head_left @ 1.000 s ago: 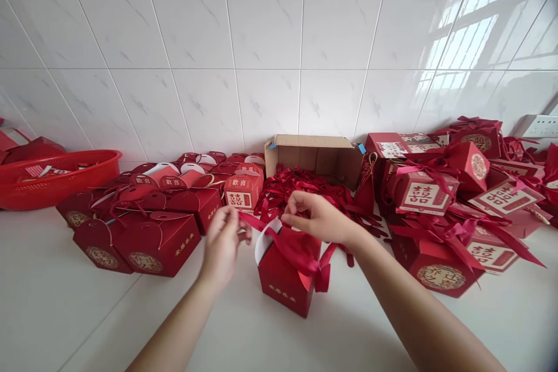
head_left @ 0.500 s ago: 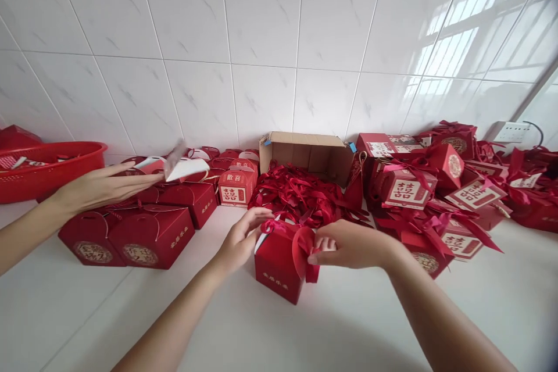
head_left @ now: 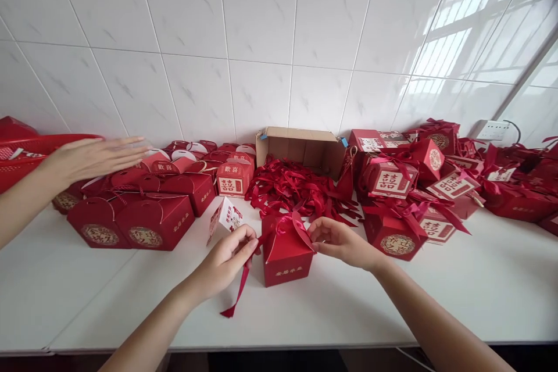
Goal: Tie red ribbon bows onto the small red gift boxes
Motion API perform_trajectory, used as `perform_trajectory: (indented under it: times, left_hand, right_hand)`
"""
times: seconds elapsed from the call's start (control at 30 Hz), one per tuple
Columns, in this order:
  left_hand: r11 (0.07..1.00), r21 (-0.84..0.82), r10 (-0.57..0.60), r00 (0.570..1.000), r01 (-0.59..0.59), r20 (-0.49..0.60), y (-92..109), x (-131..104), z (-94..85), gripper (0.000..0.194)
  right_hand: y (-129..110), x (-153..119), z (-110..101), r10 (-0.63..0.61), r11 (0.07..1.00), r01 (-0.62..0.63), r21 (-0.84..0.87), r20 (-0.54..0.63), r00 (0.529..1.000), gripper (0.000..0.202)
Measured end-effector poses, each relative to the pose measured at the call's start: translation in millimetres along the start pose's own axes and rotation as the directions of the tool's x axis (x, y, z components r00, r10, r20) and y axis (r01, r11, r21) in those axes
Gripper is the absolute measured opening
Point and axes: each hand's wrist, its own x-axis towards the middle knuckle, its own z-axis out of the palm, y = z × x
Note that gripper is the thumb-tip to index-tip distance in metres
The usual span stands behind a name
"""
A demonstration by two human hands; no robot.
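Observation:
A red gift box [head_left: 288, 261] stands upright on the white table in front of me, a pink-red ribbon knot on its top. At its left side, my left hand [head_left: 229, 258] pinches a dark red ribbon [head_left: 241, 290] whose tail hangs down to the table. My right hand [head_left: 342, 241] is at the box's upper right side, thumb and fingers pressed together; what they hold there is too small to make out. Just behind my left hand, a white and red printed card [head_left: 226, 218] stands folded. A loose heap of red ribbons [head_left: 300, 189] lies behind the box.
Another person's hand [head_left: 96, 157] reaches in over red boxes [head_left: 159, 224] at the left, near a red basket [head_left: 56, 142]. An open cardboard box [head_left: 300, 148] is at the wall. Ribboned boxes [head_left: 399, 238] pile up at the right. The table's front edge [head_left: 279, 346] shows below.
The box has turned so its lettered side faces me. My left hand now has a ribbon tail. The folded card has left the other person's hand and stands on the table. The view has shifted.

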Motion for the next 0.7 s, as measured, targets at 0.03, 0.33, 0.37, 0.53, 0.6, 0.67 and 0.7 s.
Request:
perform_trajectory:
  times: [0.03, 0.33, 0.37, 0.53, 0.6, 0.67, 0.7]
  left_hand:
    - [0.998, 0.057, 0.02, 1.0, -0.018, -0.02, -2, -2, -0.3, 0.022]
    - [0.843, 0.538, 0.151, 0.96, -0.002, -0.234, -26, -10, -23.1, 0.015]
    - [0.829, 0.559, 0.197, 0.949, -0.027, -0.246, -27, -12, -21.8, 0.013]
    - [0.779, 0.627, 0.28, 0.887, 0.013, -0.366, -26, -31, -2.6, 0.013]
    - [0.765, 0.636, 0.201, 0.9, 0.102, -0.386, -25, -35, -0.2, 0.02]
    - [0.724, 0.655, 0.22, 0.825, 0.219, -0.52, -24, -30, -6.9, 0.024]
    - [0.71, 0.645, 0.245, 0.759, 0.282, -0.603, -24, -24, -13.4, 0.028]
  right_hand:
    - [2, 1, 2, 0.008, 1.0, -0.009, -0.02, -0.015, 1.0, 0.028]
    - [9, -12, -15, -0.239, 0.745, -0.08, -0.663, -0.376, 0.895, 0.007]
    - [9, -14, -15, -0.283, 0.714, -0.067, -0.696, -0.376, 0.882, 0.007]
    - [9, -23, 5, -0.38, 0.683, -0.028, -0.73, -0.388, 0.839, 0.008]
    - [10, -27, 13, -0.268, 0.738, -0.028, -0.675, -0.33, 0.905, 0.013]
    - [12, -30, 19, -0.172, 0.77, -0.05, -0.636, -0.282, 0.944, 0.018]
    - [14, -31, 22, -0.146, 0.778, -0.065, -0.625, -0.28, 0.949, 0.019]
